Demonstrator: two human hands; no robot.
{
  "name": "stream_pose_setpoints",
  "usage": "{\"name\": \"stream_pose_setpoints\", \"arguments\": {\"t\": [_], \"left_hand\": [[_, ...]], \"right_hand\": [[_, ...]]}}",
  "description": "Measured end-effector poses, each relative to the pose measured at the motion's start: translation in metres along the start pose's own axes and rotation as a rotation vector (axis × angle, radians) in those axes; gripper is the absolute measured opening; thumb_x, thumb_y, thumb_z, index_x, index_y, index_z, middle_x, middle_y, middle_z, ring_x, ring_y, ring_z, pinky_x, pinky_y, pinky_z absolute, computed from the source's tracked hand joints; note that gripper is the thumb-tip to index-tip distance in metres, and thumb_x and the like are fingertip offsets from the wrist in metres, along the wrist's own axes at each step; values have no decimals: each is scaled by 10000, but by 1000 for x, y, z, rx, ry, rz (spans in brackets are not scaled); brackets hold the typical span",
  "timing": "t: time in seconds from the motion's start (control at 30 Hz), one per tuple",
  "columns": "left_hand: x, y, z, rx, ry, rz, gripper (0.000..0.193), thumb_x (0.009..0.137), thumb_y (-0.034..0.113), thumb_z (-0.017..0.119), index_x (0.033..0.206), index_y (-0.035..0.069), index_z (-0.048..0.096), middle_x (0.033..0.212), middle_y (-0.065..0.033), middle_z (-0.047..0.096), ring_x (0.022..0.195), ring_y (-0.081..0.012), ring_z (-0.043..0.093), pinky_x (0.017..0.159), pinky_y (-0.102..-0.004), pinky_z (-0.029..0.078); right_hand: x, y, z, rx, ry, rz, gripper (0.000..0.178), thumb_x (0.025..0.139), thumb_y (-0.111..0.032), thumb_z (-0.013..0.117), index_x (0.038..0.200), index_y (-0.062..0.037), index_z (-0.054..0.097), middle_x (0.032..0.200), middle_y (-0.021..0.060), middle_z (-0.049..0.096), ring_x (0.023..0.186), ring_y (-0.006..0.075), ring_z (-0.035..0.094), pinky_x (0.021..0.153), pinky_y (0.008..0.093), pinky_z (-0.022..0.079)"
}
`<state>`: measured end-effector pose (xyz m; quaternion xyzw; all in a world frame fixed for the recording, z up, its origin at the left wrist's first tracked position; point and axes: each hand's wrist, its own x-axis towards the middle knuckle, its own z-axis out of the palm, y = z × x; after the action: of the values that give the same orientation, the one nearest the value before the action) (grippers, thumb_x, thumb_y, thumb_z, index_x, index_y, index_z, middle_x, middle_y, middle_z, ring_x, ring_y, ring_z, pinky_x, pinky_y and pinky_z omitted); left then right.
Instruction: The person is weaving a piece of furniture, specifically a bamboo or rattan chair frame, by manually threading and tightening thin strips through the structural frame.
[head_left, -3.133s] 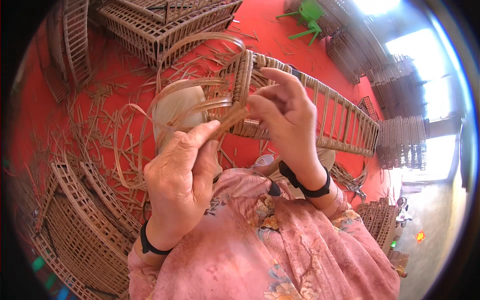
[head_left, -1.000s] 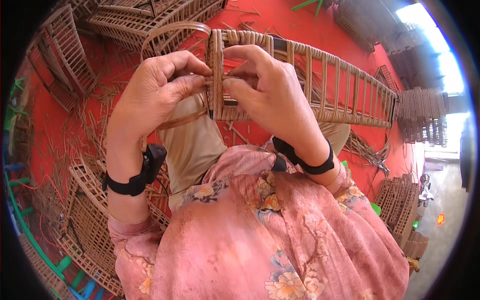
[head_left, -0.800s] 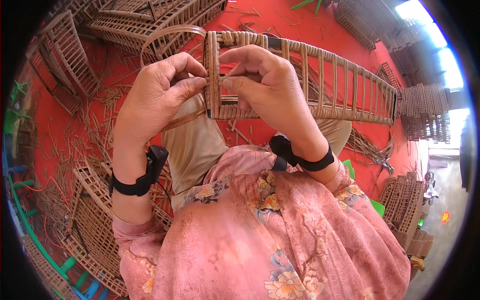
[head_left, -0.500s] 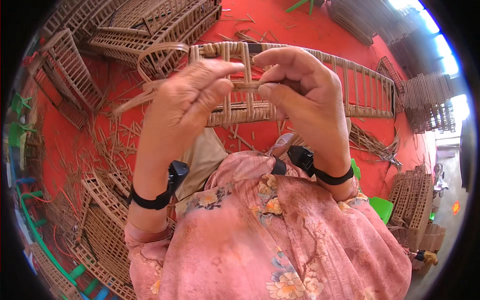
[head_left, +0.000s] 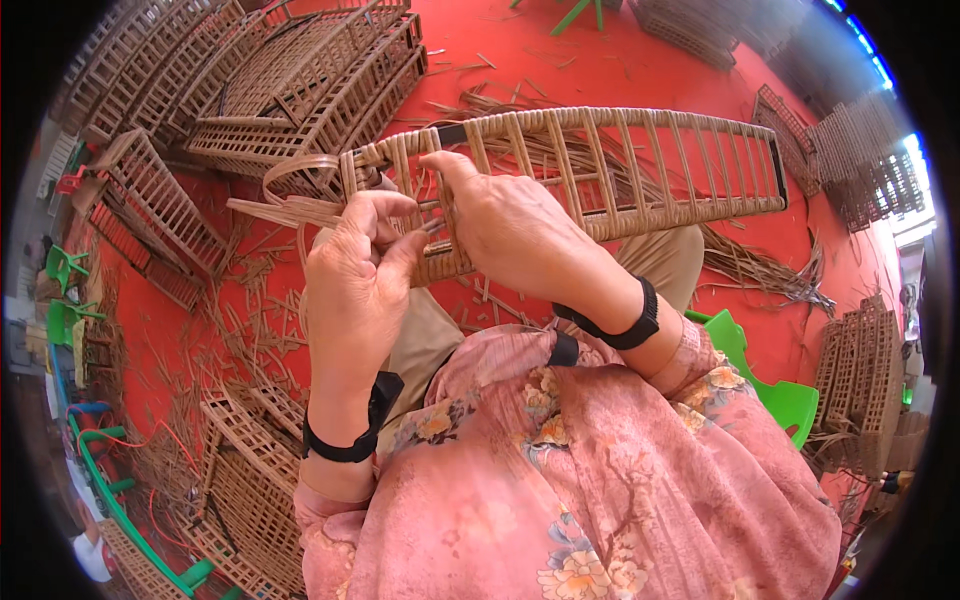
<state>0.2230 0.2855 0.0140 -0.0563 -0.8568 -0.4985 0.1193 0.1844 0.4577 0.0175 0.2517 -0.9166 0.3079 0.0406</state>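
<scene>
A long, narrow wicker frame (head_left: pixel 700 211) with wrapped rims and cross slats stretches rightward from my hands. My left hand (head_left: pixel 355 275) is at its left end, thumb and fingers pinching a thin brown wicker strip (head_left: pixel 433 226) that runs through the slats. My right hand (head_left: pixel 515 230) lies back-up across the frame, its index finger bent over a slat near the upper rim; the other fingertips are hidden underneath. Loose strip ends (head_left: pixel 280 209) stick out to the left of the frame, and a curled strip loops above them.
Stacked woven baskets (head_left: pixel 310 110) stand at the far left, more woven panels (head_left: pixel 250 480) at the lower left. Strip bundles (head_left: pixel 760 270) and cut scraps lie on the red floor (head_left: pixel 690 80). A green plastic chair (head_left: pixel 785 405) is close on my right.
My right hand has moved left and down, turning back-up over the slats. My left hand has come lower and still pinches the strip. The frame's left end has shifted left and down.
</scene>
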Motion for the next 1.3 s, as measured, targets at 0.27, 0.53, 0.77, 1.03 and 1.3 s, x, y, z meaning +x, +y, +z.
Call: {"name": "stream_pose_setpoints", "arguments": {"t": [0.27,0.53,0.77,1.03,1.3], "left_hand": [[-3,-5,17,54,10,-12,200,883,47,711,1071,26,645,756,-6,608,706,-61,536,665,-245,463],[5,16,47,-271,-89,204,197,961,98,648,1147,33,662,1043,-108,681,704,-139,637,668,-285,530],[1,19,51,-280,25,67,190,936,65,669,1124,62,646,699,-6,602,622,-63,561,560,-242,444],[-2,18,67,28,38,77,218,919,48,677,1122,50,600,703,-93,605,622,-188,610,610,-339,487],[1,20,79,8,8,113,166,914,72,699,1058,43,622,780,-95,635,630,-207,599,622,-327,492]], "right_hand": [[-10,24,0,222,168,-167,363,837,-42,599,1198,-16,582,778,206,662,741,417,652,679,463,514],[-56,6,-67,334,396,76,379,846,42,624,1219,-28,634,761,50,634,620,26,534,558,222,449],[-39,47,-41,46,337,64,409,902,-60,542,1309,-19,535,870,201,702,689,328,680,642,429,531],[-23,46,-33,-60,67,14,439,844,-37,538,1272,59,519,735,222,661,735,408,661,660,493,497],[-46,58,-42,150,324,-58,293,834,-55,569,1103,-36,681,802,189,690,751,395,673,708,463,525]]}}
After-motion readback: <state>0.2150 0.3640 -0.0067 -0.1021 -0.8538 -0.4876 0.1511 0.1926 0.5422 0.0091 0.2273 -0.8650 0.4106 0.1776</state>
